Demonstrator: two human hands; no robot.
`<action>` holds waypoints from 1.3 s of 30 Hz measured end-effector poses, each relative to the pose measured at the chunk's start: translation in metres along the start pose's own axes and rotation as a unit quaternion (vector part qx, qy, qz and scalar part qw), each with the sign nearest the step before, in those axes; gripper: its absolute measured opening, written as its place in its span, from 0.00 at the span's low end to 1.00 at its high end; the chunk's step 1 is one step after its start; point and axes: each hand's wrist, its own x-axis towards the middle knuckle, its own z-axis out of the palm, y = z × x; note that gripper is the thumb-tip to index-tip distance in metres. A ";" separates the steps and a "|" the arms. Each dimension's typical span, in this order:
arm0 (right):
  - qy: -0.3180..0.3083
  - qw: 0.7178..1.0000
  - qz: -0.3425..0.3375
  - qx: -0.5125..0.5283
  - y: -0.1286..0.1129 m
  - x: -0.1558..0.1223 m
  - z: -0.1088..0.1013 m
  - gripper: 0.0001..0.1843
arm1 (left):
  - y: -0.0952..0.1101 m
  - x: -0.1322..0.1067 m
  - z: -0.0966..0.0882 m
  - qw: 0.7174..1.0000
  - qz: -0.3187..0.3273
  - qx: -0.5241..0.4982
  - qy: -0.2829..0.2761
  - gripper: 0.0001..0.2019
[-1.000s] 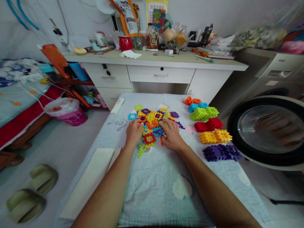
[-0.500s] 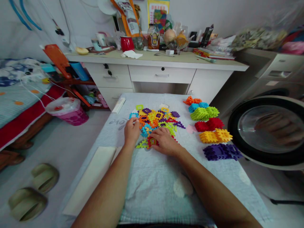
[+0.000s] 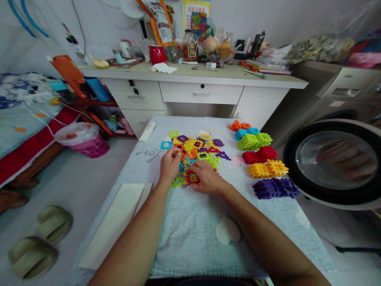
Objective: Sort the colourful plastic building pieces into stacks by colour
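Observation:
A loose heap of colourful toothed plastic building pieces (image 3: pixel 198 145) lies on the cloth-covered table. My right hand (image 3: pixel 206 177) is at the near side of the heap, its thumb and fingers closed around the edge of a red square piece (image 3: pixel 193 178). Beside it, my left hand (image 3: pixel 169 166) is over the left side of the heap with thumb and fingertips pinched together; what they hold, if anything, is too small to make out. A light green piece (image 3: pixel 178 181) lies below the left fingers, and a blue square frame (image 3: pixel 166 145) sits just beyond that hand.
Along the table's right side run colour-sorted stacks: orange (image 3: pixel 235 125), blue (image 3: pixel 241 134), green (image 3: pixel 254 141), red (image 3: pixel 260 155), yellow (image 3: pixel 268 169) and purple (image 3: pixel 275 188). A folded white cloth-like strip (image 3: pixel 116 222) lies at left. An open washing machine door (image 3: pixel 333 163) stands at right.
My left hand has moved slightly right, over the heap, uncovering the blue square frame. The red square piece at my right fingers shows more fully. The view has shifted a little.

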 end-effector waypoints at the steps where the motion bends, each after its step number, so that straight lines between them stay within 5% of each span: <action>1: 0.005 1.000 0.003 0.010 0.002 -0.002 -0.003 0.26 | -0.001 0.001 -0.001 1.000 0.005 0.023 0.014 0.11; 9: 0.041 0.998 0.054 0.014 0.023 -0.049 -0.062 0.24 | -0.019 0.007 -0.003 0.986 0.037 0.156 0.033 0.09; 14: 0.073 0.987 0.130 -0.066 0.070 -0.095 -0.111 0.25 | -0.025 0.007 -0.001 0.985 0.045 0.163 0.033 0.10; 18: 0.039 0.971 0.181 -0.150 0.113 -0.113 -0.134 0.24 | -0.025 0.007 -0.001 0.985 0.040 0.164 0.030 0.10; 25: -0.001 0.930 0.277 -0.243 0.144 -0.105 -0.136 0.24 | -0.025 0.007 -0.002 0.986 0.037 0.158 0.023 0.11; 39: -0.059 0.915 0.290 -0.274 0.152 -0.092 -0.128 0.23 | -0.030 0.008 -0.002 0.987 0.025 0.155 0.025 0.13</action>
